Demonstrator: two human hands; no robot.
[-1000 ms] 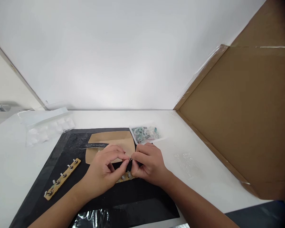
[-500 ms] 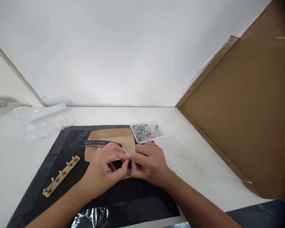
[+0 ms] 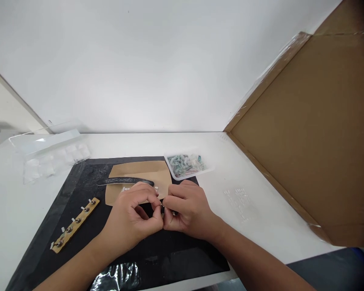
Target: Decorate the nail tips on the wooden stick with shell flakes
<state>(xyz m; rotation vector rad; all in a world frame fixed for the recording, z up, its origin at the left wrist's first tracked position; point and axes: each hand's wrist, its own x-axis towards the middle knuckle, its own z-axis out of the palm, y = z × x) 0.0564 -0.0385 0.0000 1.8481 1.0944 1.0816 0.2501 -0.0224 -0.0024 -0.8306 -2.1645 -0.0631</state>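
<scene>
My left hand (image 3: 136, 214) and my right hand (image 3: 189, 210) meet over the black mat (image 3: 170, 258), thumbs and fingers pinched together. Between the fingertips is a tiny dark, shiny piece (image 3: 161, 206), too small to make out and mostly covered by both hands. Just behind the hands lies a brown paper sheet (image 3: 139, 167), with small white pieces on it and a dark curved file (image 3: 121, 181) across it. To the left, a wooden strip (image 3: 75, 224) bears several metal posts with small white tips.
A white tray (image 3: 183, 177) of small wrapped items stands behind my right hand. Clear plastic boxes (image 3: 53, 159) are at the back left. Clear small pieces (image 3: 238, 202) lie on the white table to the right, beside a cardboard panel (image 3: 303, 133). Shiny plastic (image 3: 117, 277) lies near the front.
The view has shifted slightly. Both hands are still pinched together, a little turned, and the wooden bit seen beneath the fingertips before is now mostly hidden.
</scene>
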